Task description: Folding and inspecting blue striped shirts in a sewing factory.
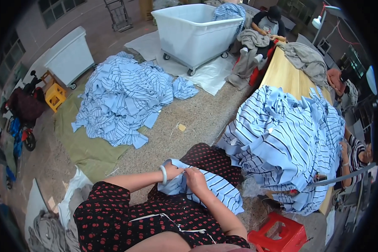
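Observation:
Across my lap lies a light blue garment piece with dark stripes (222, 190). My left hand (173, 171), with a pale bangle (163, 174) at its wrist, pinches the cloth at its upper left part. Close beside it, my right hand (195, 179) grips the same piece with bent fingers. The two hands almost touch, and the fingertips are partly hidden by the knuckles and folds. The right end of the cloth hangs loose over my thigh.
A heap of striped cloth (122, 94) lies on a green sheet (73, 130) at the left. More striped pieces (281, 134) cover a wooden table (279, 73) at the right. Nearby are a red stool (277, 233) and a white wheeled tub (193, 40). Other people work around the table.

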Tool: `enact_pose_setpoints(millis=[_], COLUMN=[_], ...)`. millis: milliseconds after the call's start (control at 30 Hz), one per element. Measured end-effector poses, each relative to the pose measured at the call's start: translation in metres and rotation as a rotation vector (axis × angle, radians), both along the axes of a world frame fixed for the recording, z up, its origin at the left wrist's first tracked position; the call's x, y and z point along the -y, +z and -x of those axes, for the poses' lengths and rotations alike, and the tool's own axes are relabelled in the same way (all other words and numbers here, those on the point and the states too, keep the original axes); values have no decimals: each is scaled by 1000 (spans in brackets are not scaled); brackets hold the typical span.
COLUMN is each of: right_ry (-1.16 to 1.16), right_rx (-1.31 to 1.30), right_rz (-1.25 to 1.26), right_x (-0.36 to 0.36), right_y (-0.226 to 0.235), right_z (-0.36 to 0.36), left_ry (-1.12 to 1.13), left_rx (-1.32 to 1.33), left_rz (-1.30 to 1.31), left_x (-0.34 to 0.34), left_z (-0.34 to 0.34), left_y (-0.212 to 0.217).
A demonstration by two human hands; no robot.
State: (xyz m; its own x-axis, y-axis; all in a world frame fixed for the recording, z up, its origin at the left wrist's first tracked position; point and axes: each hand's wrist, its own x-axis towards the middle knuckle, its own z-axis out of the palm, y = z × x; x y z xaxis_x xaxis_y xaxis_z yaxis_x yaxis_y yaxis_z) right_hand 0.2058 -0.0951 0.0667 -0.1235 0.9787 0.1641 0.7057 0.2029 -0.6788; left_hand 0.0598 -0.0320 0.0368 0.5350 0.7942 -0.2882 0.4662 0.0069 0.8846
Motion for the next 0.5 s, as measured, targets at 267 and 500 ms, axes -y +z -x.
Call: enact_pose_setpoints(millis=[267,500], right_ry=[31,-10], right_rx=[16,43], right_rz=[68,70], right_x=[-6,-3], right_y=[4,-13], right_z=[3,2], left_ry=[-471,-442], left_rx=[-267,-399], left_rz=[89,-312], left_x=[-26,3], left_z=[1,-1], left_y=[24,12])
